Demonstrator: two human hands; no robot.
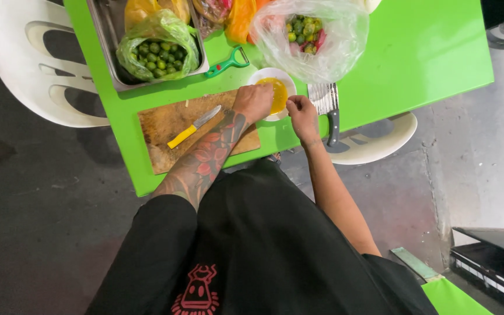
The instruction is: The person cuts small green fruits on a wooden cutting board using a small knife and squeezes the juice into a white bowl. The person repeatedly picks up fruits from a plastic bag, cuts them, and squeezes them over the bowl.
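Your left hand (253, 102) sits curled at the near-left rim of the small white bowl (287, 81), fingers closed together over the edge; whether they pinch something small or only steady the bowl, you cannot tell from this angle. Your right hand (302, 115) hovers just beside the bowl's near-right rim, fingertips drawn together as if nipping something tiny, though nothing shows between them. The bowl, holding an orange-yellow liquid (279, 93), lies straight ahead of both hands, between them and slightly beyond, so each hand is about equally close, the left one touching. Just to the right of your right hand a cleaver (325, 105) lies on the green table (415, 52), its long axis running away from you, handle nearest. To your left a wooden cutting board (170, 131) carries a yellow-handled knife (194, 126) lying on a slant, blade pointing toward the bowl. Beyond the bowl rest a green peeler (227, 62), a clear bag of mixed chillies and limes (310, 35), and a metal tray (109, 46) with a bag of green limes (158, 49).
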